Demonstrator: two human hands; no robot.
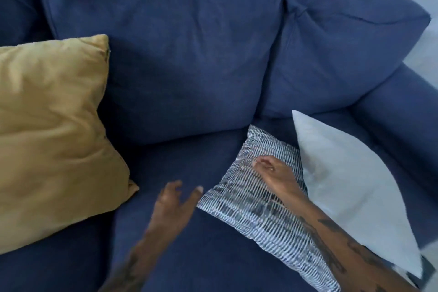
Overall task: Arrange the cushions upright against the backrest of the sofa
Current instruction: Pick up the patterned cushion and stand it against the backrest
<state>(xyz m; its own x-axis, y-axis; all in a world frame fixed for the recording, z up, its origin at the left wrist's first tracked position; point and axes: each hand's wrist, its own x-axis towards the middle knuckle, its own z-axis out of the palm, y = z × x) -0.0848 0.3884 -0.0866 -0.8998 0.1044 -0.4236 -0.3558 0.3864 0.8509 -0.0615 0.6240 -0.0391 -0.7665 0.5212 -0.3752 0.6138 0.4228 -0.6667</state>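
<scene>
On the sofa (189, 232) seat, a striped cushion (256, 204) lay flat, overlapped by a white cushion (350, 192) beside the armrest (398, 111). The right hand (272, 170) rested on the striped one, fingers curled; whether they gripped was unclear. The left hand (173, 204) hovered alongside, fingers spread. A yellow cushion (52, 140) leaned against the backrest (177, 54).

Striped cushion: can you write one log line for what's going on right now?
striped cushion flat on seat | right hand resting on it | left hand open, near its corner | yellow cushion leaning | white cushion flat
</scene>
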